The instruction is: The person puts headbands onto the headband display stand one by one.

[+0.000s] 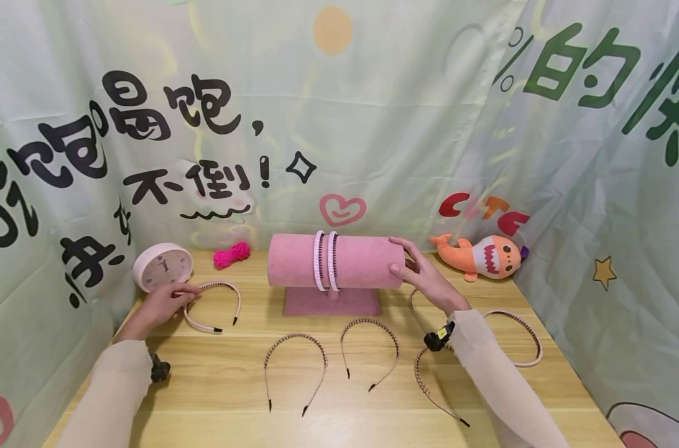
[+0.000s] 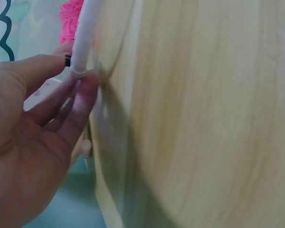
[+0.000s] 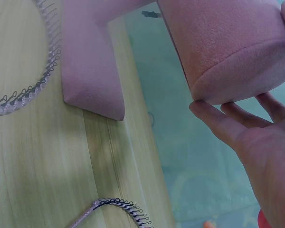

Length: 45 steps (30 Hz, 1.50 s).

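At the left, my left hand (image 1: 163, 305) pinches a pale headband (image 1: 240, 303) by its curved top between thumb and fingers, beside a round clock (image 1: 163, 266). The left wrist view shows the fingertips on the smooth white band (image 2: 85, 38). My right hand (image 1: 426, 277) holds the right end of a pink plush headband stand (image 1: 367, 258), thumb in front and fingers at the top. In the right wrist view the fingers (image 3: 218, 121) lie along the roll's end edge. Two white headbands (image 1: 319, 261) sit around the middle of the roll.
Several headbands lie on the wooden table (image 1: 216, 386), including one (image 1: 296, 337) at front centre and one (image 1: 370, 322) right of it. More lie near the right forearm, one (image 1: 532, 336) beyond it. Pink yarn (image 1: 231, 255) and an orange plush shark (image 1: 493, 256) are at the back.
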Each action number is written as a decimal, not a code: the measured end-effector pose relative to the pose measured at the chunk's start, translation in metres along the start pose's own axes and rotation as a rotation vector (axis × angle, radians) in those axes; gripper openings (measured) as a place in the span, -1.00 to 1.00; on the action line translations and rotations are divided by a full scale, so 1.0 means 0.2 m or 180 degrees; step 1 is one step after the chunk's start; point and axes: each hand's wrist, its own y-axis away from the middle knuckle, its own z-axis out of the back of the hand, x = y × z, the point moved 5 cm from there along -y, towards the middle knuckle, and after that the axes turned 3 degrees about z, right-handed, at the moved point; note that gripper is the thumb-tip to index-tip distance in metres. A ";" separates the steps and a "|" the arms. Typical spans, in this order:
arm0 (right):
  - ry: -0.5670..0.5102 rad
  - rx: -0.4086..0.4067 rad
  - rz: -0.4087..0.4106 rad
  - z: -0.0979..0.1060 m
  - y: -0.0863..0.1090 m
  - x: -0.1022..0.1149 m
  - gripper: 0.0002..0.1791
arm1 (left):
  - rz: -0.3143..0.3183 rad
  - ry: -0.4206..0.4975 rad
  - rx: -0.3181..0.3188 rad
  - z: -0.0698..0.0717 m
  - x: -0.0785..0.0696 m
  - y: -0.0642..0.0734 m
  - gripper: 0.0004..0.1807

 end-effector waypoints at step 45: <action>-0.0024 0.0009 0.0025 0.00 0.00 0.00 -0.32 | 0.0621 0.1490 0.0683 -0.04 0.01 0.15 -0.28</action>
